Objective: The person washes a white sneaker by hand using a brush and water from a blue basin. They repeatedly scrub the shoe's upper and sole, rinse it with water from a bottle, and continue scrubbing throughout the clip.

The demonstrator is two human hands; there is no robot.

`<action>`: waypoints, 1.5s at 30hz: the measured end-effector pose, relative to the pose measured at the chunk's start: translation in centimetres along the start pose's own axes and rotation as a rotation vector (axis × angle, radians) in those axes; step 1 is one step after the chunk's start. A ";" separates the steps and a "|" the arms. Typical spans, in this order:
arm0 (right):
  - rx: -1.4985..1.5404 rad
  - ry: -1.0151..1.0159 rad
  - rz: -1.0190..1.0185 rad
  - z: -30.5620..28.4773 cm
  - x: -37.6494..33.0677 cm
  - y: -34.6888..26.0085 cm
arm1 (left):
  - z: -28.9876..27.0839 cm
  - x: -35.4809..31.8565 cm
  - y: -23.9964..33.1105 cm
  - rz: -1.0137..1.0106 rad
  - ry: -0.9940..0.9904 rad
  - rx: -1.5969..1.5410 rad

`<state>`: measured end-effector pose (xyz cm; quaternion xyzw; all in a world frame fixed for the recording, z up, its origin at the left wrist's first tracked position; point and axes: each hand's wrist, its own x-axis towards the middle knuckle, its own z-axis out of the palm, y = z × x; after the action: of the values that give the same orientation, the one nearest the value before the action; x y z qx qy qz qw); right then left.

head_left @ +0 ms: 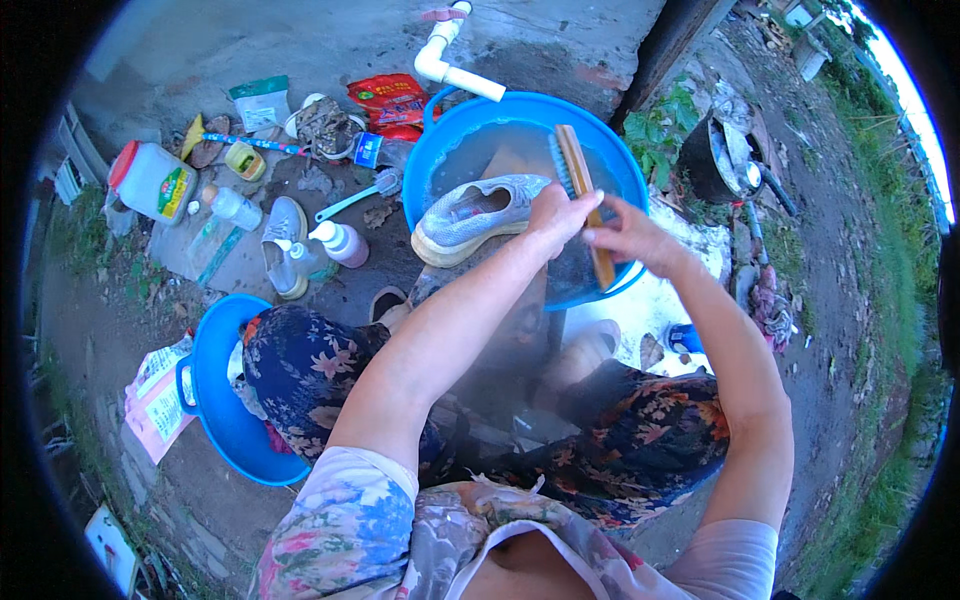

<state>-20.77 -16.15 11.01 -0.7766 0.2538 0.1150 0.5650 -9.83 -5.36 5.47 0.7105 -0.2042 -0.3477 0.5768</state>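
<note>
Okay, left hand [555, 213] and right hand [640, 238] both look closed in a grip on the wooden brush [573, 160] over the far blue basin [540, 104]; grey shoe [462, 220] sits at its left rim, so I'd free one to steady it.

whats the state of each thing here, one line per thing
scrub brush: held over the large blue basin, bristles facing picture-left
left hand: closed on the brush
right hand: fingers at the brush
large blue basin: holding cloudy water
nearer shoe: upright, unlaced or laced unclear
other shoe: upright on the ground
white tub: red lid on
turquoise-handled brush: lying down
white pipe: no flow visible
</note>
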 end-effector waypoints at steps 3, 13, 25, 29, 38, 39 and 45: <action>0.119 0.029 -0.024 3.2 -0.1 1.0 | -1.3 0.2 0.6 -0.067 -0.073 -0.067; -0.091 0.307 0.131 -0.1 -0.1 2.4 | -12.3 -4.6 4.4 0.178 -0.241 1.379; -0.014 0.215 0.155 -0.5 -0.3 3.4 | -11.8 0.3 2.4 0.205 -0.691 1.266; -0.007 0.193 0.165 -0.5 -0.3 3.2 | -12.4 0.1 4.9 0.167 -0.950 1.430; -0.016 0.184 0.217 -0.5 -1.0 2.5 | -12.5 -0.3 6.8 0.423 -0.947 1.793; -0.019 0.171 0.222 -0.5 -1.2 2.1 | -13.2 -1.0 6.9 0.506 -0.912 1.752; 0.000 0.168 0.220 -0.8 -0.7 2.5 | -14.0 -1.4 5.2 0.615 -0.699 1.204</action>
<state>-22.79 -17.32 9.56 -0.7512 0.3837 0.1106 0.5256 0.02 3.74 12.17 0.6622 -0.7183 -0.2044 0.0622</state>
